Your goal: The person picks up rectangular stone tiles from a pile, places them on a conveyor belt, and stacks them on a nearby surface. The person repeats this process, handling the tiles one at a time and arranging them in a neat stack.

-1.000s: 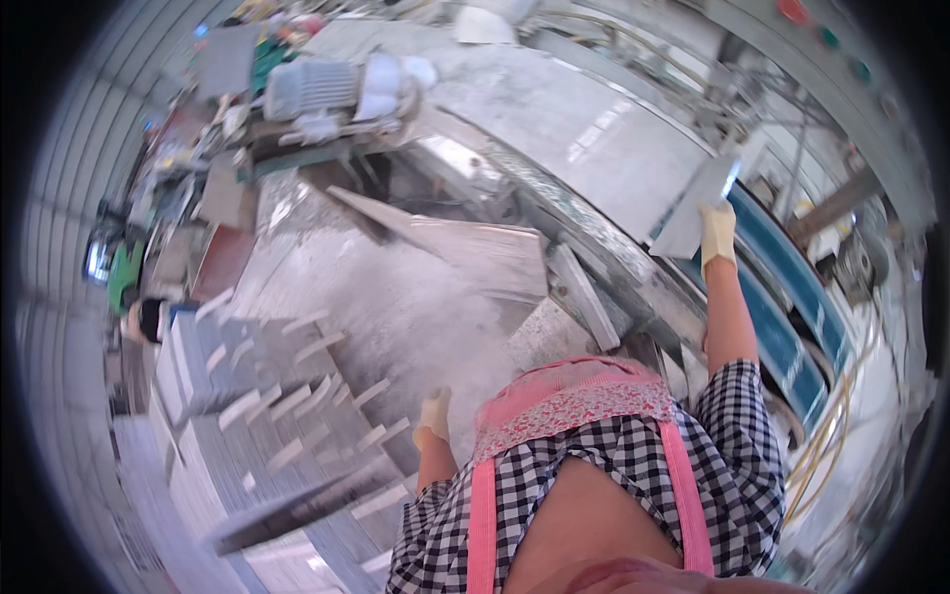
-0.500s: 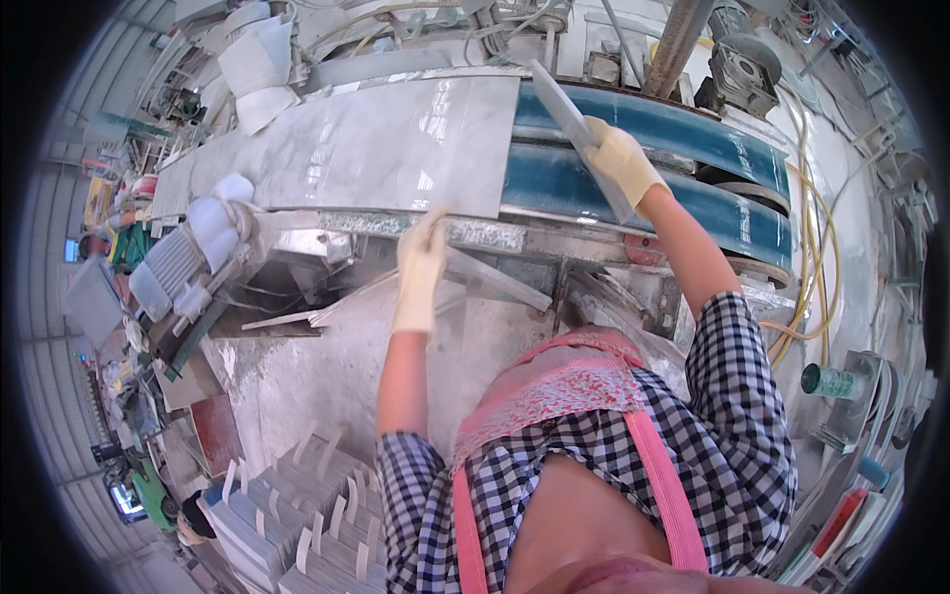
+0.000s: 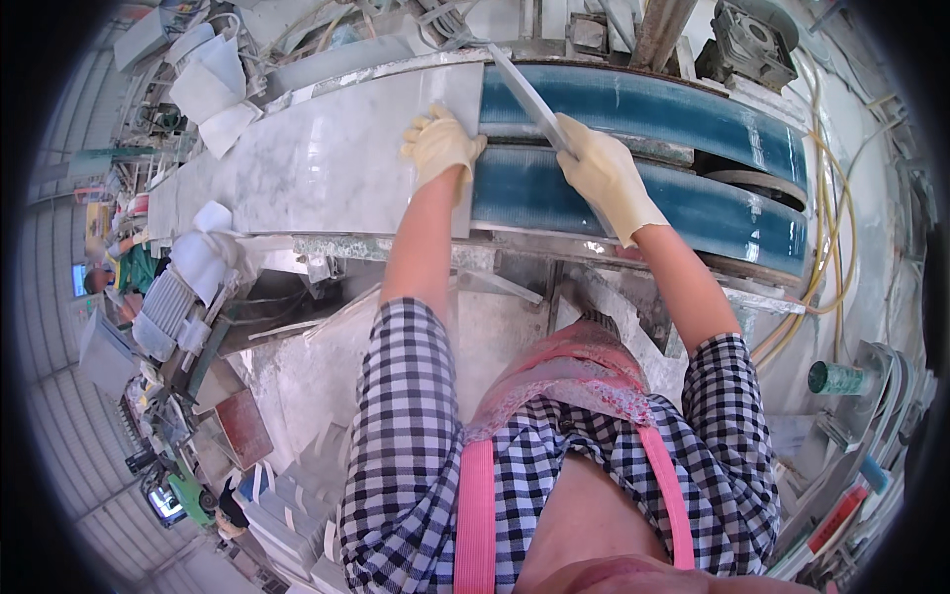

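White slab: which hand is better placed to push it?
Left hand, probably: it lies on the slab near its right edge, gripping nothing visible, while the right hand holds a tile over the blue belts.

Bright, whitish, diffuse light fills the scene, leaving soft pale reflections on the glossy slab (image 3: pixel 317 148) and small crisp glints toward the right end of the blue conveyor (image 3: pixel 712 220); under the conveyor's near edge it drops into shadow. Fisheye distortion bows the conveyor's far edge, black vignetting swallows the corners, and detail softens toward the left rim.
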A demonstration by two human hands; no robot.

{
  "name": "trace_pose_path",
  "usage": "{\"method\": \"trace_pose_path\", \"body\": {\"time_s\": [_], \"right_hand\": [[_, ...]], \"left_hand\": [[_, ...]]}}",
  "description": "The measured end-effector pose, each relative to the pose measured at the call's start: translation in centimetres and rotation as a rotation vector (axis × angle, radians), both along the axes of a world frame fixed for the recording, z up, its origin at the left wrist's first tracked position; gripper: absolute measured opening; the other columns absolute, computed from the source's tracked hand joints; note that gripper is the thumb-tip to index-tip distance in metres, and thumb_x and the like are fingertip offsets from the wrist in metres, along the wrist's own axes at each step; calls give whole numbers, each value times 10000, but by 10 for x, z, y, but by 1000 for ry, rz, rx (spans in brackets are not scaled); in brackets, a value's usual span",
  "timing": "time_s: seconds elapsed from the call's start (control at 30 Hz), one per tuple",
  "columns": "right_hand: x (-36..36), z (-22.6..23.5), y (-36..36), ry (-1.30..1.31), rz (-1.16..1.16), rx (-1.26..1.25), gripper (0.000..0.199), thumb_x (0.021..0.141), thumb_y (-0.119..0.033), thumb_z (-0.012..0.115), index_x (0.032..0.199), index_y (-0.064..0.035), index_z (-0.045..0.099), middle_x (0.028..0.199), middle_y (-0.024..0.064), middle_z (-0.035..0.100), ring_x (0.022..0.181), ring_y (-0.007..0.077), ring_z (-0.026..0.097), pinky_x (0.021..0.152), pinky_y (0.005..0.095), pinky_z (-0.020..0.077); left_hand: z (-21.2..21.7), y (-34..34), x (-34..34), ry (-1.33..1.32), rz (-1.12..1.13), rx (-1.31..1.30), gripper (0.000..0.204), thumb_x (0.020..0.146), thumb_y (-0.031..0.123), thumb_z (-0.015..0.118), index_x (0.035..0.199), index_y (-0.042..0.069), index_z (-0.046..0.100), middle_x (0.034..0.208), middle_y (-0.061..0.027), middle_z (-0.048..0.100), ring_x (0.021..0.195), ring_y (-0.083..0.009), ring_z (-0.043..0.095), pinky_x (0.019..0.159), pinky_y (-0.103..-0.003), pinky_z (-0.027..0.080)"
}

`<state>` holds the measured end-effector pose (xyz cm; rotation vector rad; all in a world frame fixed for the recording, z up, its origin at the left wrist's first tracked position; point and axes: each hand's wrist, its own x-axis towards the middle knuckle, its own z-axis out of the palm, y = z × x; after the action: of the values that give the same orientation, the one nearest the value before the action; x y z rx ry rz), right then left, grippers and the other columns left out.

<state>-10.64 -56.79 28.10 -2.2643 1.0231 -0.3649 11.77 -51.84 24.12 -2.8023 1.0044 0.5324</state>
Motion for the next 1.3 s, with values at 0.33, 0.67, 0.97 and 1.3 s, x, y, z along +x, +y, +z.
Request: {"method": "trace_pose_path", "body": {"time_s": [0.33, 0.67, 0.97, 1.3], "right_hand": [[-5, 0, -13, -202, 22, 127, 217, 925, -230, 527, 1042, -70, 614, 935, 228, 662, 926, 441, 611, 800, 490, 484], [61, -4, -24, -81, 163, 153, 433, 848, -202, 549, 1248, -47, 611, 1162, 247, 647, 1090, 411, 611, 925, 438, 484], [62, 15, 4, 74, 210, 19, 262, 969, -256, 483, 1115, -43, 528, 1033, 218, 678, 970, 429, 647, 835, 516, 509], [67, 25, 11, 213, 129, 82, 208, 953, -186, 490, 1101, -41, 474, 992, 222, 690, 913, 437, 665, 812, 551, 514]], "left_hand": [[-7, -1, 29, -40, -128, -146, 517, 842, 176, 584, 1324, -2, 529, 1152, -256, 646, 1086, -391, 643, 907, -459, 518], [20, 44, 6, 690, 328, -853, 350, 854, 165, 548, 1076, -88, 644, 950, -226, 697, 868, -312, 705, 767, -402, 551], [4, 44, 20, 465, -166, -868, 414, 923, 233, 534, 1263, 5, 590, 1140, -198, 675, 1006, -368, 674, 897, -411, 526], [-9, 41, 84, -100, -43, 45, 931, 788, 513, 757, 1486, 69, 330, 1384, -230, 464, 1268, -420, 462, 1010, -524, 416]]}}
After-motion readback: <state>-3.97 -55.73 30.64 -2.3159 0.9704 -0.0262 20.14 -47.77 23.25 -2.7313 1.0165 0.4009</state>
